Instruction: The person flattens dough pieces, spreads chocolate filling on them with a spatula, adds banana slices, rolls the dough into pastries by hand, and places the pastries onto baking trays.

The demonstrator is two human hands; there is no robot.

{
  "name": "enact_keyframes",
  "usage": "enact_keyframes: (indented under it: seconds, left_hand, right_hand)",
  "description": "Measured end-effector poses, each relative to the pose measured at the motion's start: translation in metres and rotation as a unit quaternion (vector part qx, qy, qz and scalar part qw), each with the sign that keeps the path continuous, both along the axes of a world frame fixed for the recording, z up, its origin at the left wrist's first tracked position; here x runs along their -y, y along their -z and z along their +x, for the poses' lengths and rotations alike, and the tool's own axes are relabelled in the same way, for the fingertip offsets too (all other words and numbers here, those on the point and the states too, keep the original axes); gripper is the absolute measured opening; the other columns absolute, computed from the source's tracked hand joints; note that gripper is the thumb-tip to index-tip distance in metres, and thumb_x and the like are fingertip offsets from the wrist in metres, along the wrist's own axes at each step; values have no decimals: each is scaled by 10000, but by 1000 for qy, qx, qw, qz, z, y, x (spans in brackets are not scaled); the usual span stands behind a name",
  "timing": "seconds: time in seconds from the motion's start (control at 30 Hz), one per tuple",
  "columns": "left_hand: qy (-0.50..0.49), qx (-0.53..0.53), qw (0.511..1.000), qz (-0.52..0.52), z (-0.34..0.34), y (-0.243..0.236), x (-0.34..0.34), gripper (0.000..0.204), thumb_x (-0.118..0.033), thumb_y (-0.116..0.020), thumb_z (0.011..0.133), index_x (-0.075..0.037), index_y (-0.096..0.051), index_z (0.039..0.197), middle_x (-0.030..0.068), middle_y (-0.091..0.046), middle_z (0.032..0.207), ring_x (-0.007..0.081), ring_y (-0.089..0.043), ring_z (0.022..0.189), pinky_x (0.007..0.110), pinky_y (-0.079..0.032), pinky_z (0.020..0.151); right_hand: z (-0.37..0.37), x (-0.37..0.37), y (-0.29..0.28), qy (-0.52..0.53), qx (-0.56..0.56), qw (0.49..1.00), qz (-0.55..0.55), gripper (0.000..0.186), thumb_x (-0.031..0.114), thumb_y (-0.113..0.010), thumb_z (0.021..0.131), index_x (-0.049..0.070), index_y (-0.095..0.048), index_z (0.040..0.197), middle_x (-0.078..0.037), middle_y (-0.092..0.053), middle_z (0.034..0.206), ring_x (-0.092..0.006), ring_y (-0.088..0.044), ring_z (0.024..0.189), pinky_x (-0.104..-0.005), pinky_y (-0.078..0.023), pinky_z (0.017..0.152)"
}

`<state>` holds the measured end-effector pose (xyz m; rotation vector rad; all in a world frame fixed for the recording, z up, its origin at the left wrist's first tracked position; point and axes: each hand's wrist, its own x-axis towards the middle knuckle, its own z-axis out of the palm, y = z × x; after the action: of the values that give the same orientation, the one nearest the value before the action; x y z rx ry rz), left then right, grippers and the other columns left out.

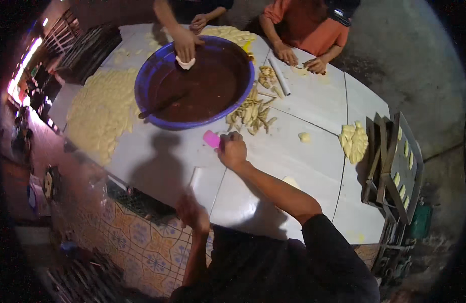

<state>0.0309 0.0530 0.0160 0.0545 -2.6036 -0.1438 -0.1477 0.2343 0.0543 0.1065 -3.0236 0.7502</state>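
Observation:
My right hand (233,151) is closed at the table's middle, gripping a pink plastic scraper (211,139) whose flat blade points left. Near the front edge, my left hand (193,211) is in shadow and slightly blurred. From its fingers a white tube (196,178), like a rolling pin, stretches up over the table. Just beyond my right hand lies a pile of dough strips (251,114). A big blue basin (185,125) of brown filling stands past the scraper, with a dark stick-like tool (162,106) resting in it.
Many pale dough pieces (99,111) cover the white table's left side. A dough heap (353,141) sits at right, beside stacked trays (402,166). Across the table, one person's hand (185,45) reaches over the basin; another's hands (316,64) work dough near a second white tube (279,77).

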Motion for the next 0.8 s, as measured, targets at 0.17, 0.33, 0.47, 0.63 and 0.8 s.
enact_keyframes:
  seconds: [0.17, 0.33, 0.47, 0.63, 0.8]
  left_hand:
    - [-64, 19, 990, 124, -5, 9, 8, 604, 14, -510, 872, -87, -502, 1468, 193, -586, 1256, 385, -570, 1144, 518, -434, 989]
    - [-60, -61, 988, 131, -16, 1, 11, 409, -56, -546, 868, -54, -696, 1249, 191, -595, 1086, 399, -585, 1013, 538, -461, 867]
    - [-54, -30, 982, 179, -12, -6, 10, 410, -253, -593, 906, -76, -679, 1265, 201, -599, 1150, 416, -559, 1110, 564, -419, 907]
    - [-96, -22, 988, 121, -15, 7, 3, 412, -327, -374, 1078, -113, -651, 1297, 140, -626, 1215, 343, -573, 1139, 518, -371, 958]
    - [-94, -22, 990, 100, -8, 0, 7, 350, -267, -485, 1041, -95, -641, 1302, 149, -627, 1219, 338, -573, 1147, 515, -368, 958]
  right_hand:
    - [-7, -1, -1, -133, 108, 985, -34, 331, 196, -755, 780, 36, -634, 1043, -230, -593, 1146, -379, -597, 1082, -448, -526, 924]
    - [1, -5, -110, -339, 177, 909, -165, 305, 10, -666, 855, 36, -659, 1159, -180, -642, 1048, -342, -638, 1037, -464, -490, 993]
    - [-97, 17, -189, -310, -77, 948, 8, 209, 26, -611, 838, 8, -712, 1021, -192, -640, 984, -373, -644, 923, -458, -522, 797]
    - [-197, 27, -102, -320, 129, 912, 223, 191, 115, -702, 748, 45, -681, 924, -182, -671, 1011, -387, -679, 938, -504, -549, 787]
    - [-198, 48, -126, -443, 139, 861, 207, 138, 128, -751, 685, 52, -658, 753, -124, -679, 700, -256, -679, 655, -411, -539, 564]
